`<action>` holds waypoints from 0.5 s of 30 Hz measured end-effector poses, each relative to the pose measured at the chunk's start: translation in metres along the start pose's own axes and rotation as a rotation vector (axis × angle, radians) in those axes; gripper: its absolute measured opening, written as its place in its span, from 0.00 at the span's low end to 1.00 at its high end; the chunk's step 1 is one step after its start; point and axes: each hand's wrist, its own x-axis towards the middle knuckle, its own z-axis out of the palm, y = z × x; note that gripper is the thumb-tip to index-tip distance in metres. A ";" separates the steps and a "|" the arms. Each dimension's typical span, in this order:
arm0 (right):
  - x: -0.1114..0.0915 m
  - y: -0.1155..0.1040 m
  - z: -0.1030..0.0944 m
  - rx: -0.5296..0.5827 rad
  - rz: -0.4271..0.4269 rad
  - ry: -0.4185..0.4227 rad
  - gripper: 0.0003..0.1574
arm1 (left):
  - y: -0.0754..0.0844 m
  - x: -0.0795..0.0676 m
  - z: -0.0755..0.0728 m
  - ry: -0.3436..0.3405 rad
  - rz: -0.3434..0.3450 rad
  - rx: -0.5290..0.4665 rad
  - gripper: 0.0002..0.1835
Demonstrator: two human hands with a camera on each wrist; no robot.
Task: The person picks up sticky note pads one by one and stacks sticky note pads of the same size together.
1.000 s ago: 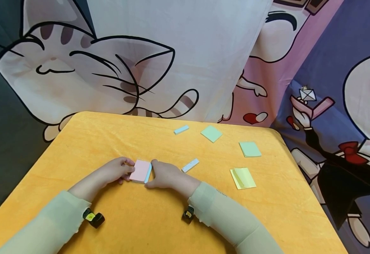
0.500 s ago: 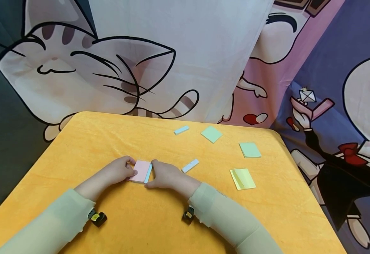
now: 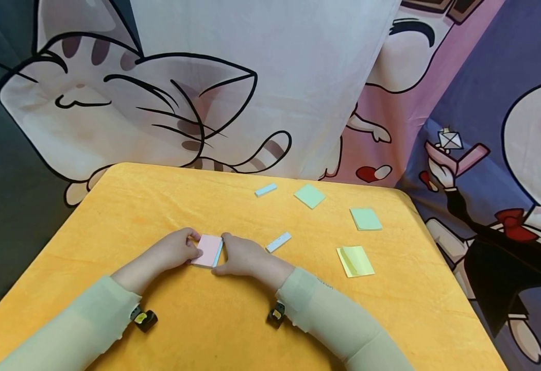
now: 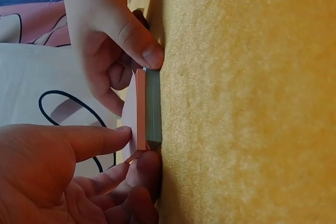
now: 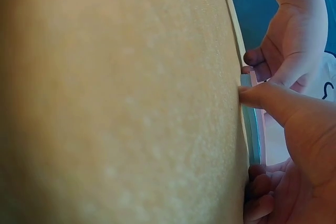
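Note:
A pink sticky note pad (image 3: 208, 249) lies on top of a thicker blue sticky note pad (image 3: 218, 254), whose right edge shows as a narrow strip. My left hand (image 3: 176, 249) pinches the pink pad at its left side, thumb on its top face. From the right, my right hand (image 3: 246, 256) grips the blue pad between thumb and fingers at the corners of its edge. In the left wrist view the pink pad's side (image 4: 140, 111) rests over the darker stack (image 4: 153, 109). The right wrist view shows the right thumb at one end of the stack (image 5: 253, 129).
Two small pale blue strips (image 3: 278, 242) (image 3: 266, 190) lie behind and right of the pads. Two green sticky note pads (image 3: 309, 196) (image 3: 366, 219) and a yellow one (image 3: 355, 260) with a lifted sheet lie farther right on the yellow tablecloth (image 3: 233, 330). A cartoon-print curtain (image 3: 326, 93) hangs behind.
My left hand has shifted slightly right, its thumb moving onto the pink pad's top. The pink pad has slid right, narrowing the blue strip. The right hand has stayed nearly still.

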 end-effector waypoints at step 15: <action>0.001 0.001 0.000 -0.016 -0.028 0.008 0.54 | 0.005 0.002 0.002 -0.001 -0.004 0.048 0.22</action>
